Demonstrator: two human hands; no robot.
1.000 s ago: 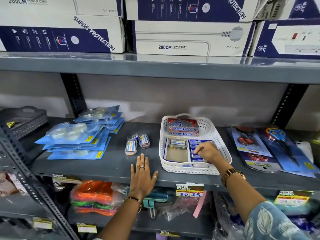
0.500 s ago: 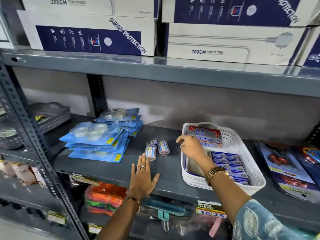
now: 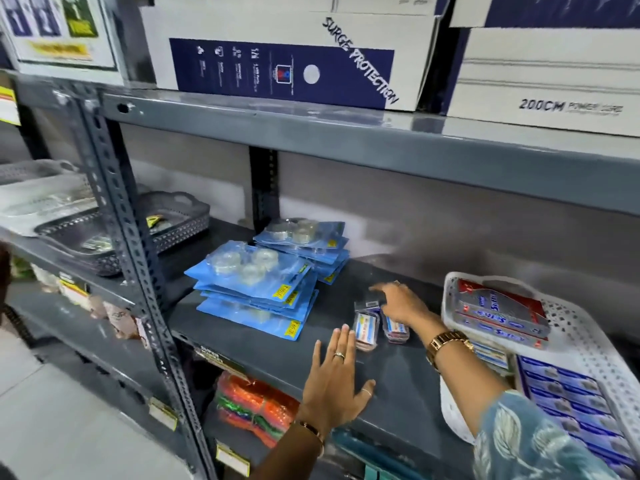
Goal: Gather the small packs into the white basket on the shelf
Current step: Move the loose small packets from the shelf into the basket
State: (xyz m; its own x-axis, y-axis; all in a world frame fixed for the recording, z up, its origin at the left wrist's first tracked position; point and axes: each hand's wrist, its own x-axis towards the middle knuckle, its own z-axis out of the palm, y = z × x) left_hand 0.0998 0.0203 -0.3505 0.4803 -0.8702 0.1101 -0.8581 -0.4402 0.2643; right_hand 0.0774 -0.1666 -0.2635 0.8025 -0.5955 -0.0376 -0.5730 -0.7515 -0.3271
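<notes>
Head view: blue packets (image 3: 258, 289) beside small packs (image 3: 367, 323)

Grey shelf (image 3: 277, 344) holds small packs (image 3: 365, 327), white basket (image 3: 585, 327) (perforated), blue packets (image 3: 256, 292).

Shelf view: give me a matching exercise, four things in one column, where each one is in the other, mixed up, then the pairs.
Things:
1. left hand
2. right hand
3. white basket
4. blue blister packs

Places:
A. stacked left of the small packs
B. flat on the shelf near its front edge
C. reaching over the small packs
D. right end of the shelf

Pairs: 1-B, 2-C, 3-D, 4-A
</notes>
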